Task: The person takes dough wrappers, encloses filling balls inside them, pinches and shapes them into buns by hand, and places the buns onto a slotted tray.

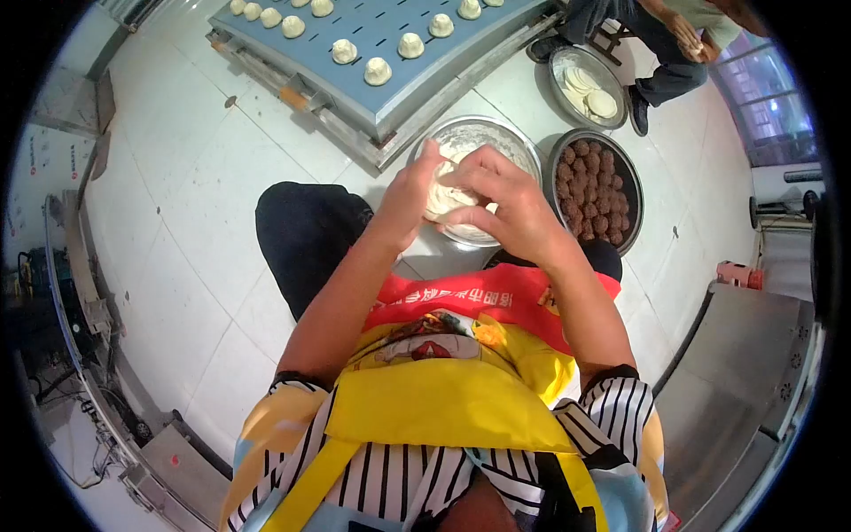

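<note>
My left hand (406, 206) cups one side of a pale piece of dough (441, 193), its fingers wrapped round it. From the other side, the thumb and fingers of my right hand (512, 199) pinch the dough's edge. Both hands are over a metal bowl (525, 146) with whitish flour or dough on its inner wall. Part of the dough is hidden behind my fingers, and whether anything is inside it cannot be seen.
A dark-rimmed bowl of brown filling balls (589, 191) stands at right. Beyond it, a metal basin (558, 66) holds flat round wrappers (589, 93) beside a seated person (638, 27). Several shaped buns (410, 46) sit on a blue slotted tray (292, 62) ahead.
</note>
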The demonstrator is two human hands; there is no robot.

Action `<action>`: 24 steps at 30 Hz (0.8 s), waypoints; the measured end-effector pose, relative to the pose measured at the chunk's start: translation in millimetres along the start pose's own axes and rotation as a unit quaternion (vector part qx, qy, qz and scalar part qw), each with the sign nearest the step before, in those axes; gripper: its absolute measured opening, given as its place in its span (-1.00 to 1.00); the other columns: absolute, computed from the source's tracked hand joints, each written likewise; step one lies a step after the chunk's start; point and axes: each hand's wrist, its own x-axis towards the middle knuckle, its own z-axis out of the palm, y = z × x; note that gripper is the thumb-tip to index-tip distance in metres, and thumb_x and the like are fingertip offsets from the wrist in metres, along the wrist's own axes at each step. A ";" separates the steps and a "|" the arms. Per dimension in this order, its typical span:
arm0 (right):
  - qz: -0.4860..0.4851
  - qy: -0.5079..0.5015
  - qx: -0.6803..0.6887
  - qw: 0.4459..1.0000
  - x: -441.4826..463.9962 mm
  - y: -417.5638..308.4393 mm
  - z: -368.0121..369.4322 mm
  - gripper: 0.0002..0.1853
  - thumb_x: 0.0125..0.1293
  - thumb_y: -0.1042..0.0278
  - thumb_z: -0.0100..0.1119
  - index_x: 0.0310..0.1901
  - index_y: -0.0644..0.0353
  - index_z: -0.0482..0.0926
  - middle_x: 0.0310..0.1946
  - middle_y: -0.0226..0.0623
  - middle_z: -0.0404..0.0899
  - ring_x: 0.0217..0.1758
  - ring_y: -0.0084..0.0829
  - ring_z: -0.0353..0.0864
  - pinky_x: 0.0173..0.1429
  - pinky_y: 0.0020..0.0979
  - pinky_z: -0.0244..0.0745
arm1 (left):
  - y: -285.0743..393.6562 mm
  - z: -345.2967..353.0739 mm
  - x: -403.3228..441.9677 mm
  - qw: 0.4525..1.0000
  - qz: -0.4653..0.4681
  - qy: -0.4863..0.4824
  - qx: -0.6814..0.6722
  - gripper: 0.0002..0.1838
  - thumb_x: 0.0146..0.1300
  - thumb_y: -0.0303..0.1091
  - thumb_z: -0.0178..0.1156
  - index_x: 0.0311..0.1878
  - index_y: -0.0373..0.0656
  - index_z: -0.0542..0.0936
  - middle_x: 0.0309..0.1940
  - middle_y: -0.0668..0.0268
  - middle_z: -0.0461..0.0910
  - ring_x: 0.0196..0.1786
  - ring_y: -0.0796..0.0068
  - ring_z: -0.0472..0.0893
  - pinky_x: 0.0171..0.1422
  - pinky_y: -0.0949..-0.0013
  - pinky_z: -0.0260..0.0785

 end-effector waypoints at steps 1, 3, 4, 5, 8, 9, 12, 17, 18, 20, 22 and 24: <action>-0.032 -0.003 -0.014 0.999 -0.8 8.2 1.7 -0.72 0.01 0.44 0.35 -0.20 0.21 0.57 -0.34 -0.23 0.46 -0.33 -0.20 0.52 -0.24 -0.33 0.45 | 5.5 -1.9 -1.9 0.999 -0.037 -0.022 0.030 -0.48 0.43 0.12 -0.16 0.02 -0.22 0.42 -0.14 0.24 0.53 -0.24 0.51 0.59 -0.29 0.41 0.54; 0.003 0.029 -0.028 0.999 -1.5 12.8 3.8 -0.77 0.03 0.46 0.35 -0.25 0.27 0.58 -0.33 -0.24 0.47 -0.32 -0.29 0.51 -0.25 -0.36 0.43 | 2.1 13.5 -6.6 1.000 -0.006 0.021 -0.021 -0.50 0.43 0.10 -0.16 0.03 -0.21 0.41 -0.15 0.25 0.53 -0.22 0.47 0.61 -0.27 0.33 0.58; 0.011 0.045 -0.033 0.998 2.4 11.9 4.6 -0.79 0.04 0.44 0.33 -0.28 0.26 0.57 -0.35 -0.23 0.46 -0.32 -0.24 0.51 -0.26 -0.32 0.43 | -3.7 22.5 -4.6 0.997 0.028 0.047 -0.053 -0.49 0.43 0.10 -0.15 0.03 -0.20 0.41 -0.16 0.25 0.54 -0.22 0.46 0.61 -0.28 0.32 0.59; 0.019 0.064 -0.038 0.997 5.4 12.6 4.0 -0.81 0.05 0.43 0.31 -0.30 0.26 0.55 -0.36 -0.23 0.45 -0.32 -0.19 0.52 -0.26 -0.27 0.43 | -5.3 28.1 -3.5 0.992 0.061 0.071 -0.085 -0.49 0.42 0.11 -0.15 0.04 -0.20 0.40 -0.17 0.25 0.54 -0.21 0.45 0.62 -0.29 0.31 0.60; 0.014 0.086 -0.060 0.994 5.0 0.2 -1.4 -0.45 -0.08 0.23 0.43 0.00 0.20 0.51 -0.26 -0.15 0.51 -0.18 -0.10 0.55 -0.06 -0.25 0.47 | 8.7 19.8 -11.3 0.995 -0.029 -0.003 -0.093 -0.40 0.39 0.20 -0.15 0.13 -0.19 0.38 -0.11 0.21 0.55 -0.13 0.35 0.64 -0.31 0.24 0.61; 0.001 0.088 -0.092 0.992 4.2 3.4 -2.5 -0.29 -0.14 0.15 0.47 0.11 0.20 0.44 -0.19 -0.10 0.52 -0.09 -0.07 0.55 0.04 -0.24 0.44 | 10.9 16.4 -13.1 0.991 -0.063 -0.017 -0.115 -0.38 0.38 0.21 -0.15 0.14 -0.19 0.37 -0.10 0.20 0.55 -0.11 0.33 0.64 -0.31 0.23 0.61; 0.072 0.055 0.015 0.996 -5.6 15.1 15.4 -0.16 -0.16 0.05 0.49 0.18 0.24 0.40 -0.06 -0.02 0.54 0.03 -0.05 0.55 0.15 -0.25 0.41 | 18.7 24.9 -20.1 0.993 -0.107 -0.023 -0.051 -0.29 0.33 0.32 -0.18 0.16 -0.18 0.38 -0.14 0.22 0.58 -0.19 0.33 0.65 -0.34 0.23 0.57; 0.110 0.096 0.052 0.988 -12.4 31.6 34.7 -0.32 -0.06 0.04 0.45 0.06 0.29 0.49 -0.13 -0.01 0.59 -0.11 -0.11 0.62 0.04 -0.31 0.47 | 13.8 30.5 -15.6 0.997 -0.063 -0.018 0.034 -0.30 0.34 0.32 -0.19 0.12 -0.17 0.40 -0.16 0.22 0.58 -0.25 0.36 0.65 -0.39 0.28 0.56; 0.102 0.112 0.046 0.987 -12.0 31.4 35.8 -0.37 -0.04 0.05 0.44 0.02 0.30 0.52 -0.16 -0.02 0.60 -0.15 -0.13 0.63 0.00 -0.32 0.48 | 11.4 30.8 -14.1 0.999 -0.031 -0.005 0.031 -0.32 0.35 0.31 -0.19 0.12 -0.17 0.40 -0.15 0.23 0.57 -0.22 0.38 0.65 -0.36 0.30 0.56; 0.068 0.140 0.055 0.986 -4.1 21.9 34.4 -0.47 -0.01 0.08 0.42 -0.08 0.30 0.57 -0.23 -0.04 0.62 -0.22 -0.17 0.63 -0.06 -0.34 0.50 | 12.2 34.4 -11.6 0.999 0.037 0.020 0.025 -0.35 0.38 0.27 -0.21 0.12 -0.17 0.41 -0.14 0.23 0.56 -0.17 0.40 0.63 -0.30 0.33 0.56; 0.112 0.076 0.154 0.979 1.8 1.4 19.2 -0.54 0.01 0.12 0.40 -0.14 0.29 0.59 -0.25 -0.06 0.61 -0.24 -0.24 0.62 -0.10 -0.39 0.50 | 35.6 27.2 -17.9 0.993 -0.043 -0.076 0.085 -0.37 0.41 0.24 -0.23 0.11 -0.17 0.41 -0.11 0.24 0.55 -0.10 0.42 0.61 -0.21 0.34 0.54; 0.152 0.063 0.168 0.972 0.6 -4.1 15.8 -0.59 0.02 0.20 0.38 -0.13 0.28 0.60 -0.23 -0.13 0.61 -0.24 -0.37 0.60 -0.11 -0.43 0.49 | 32.9 26.4 -17.7 0.992 -0.048 -0.100 0.053 -0.40 0.43 0.21 -0.24 0.10 -0.16 0.42 -0.08 0.25 0.53 -0.06 0.44 0.59 -0.13 0.34 0.52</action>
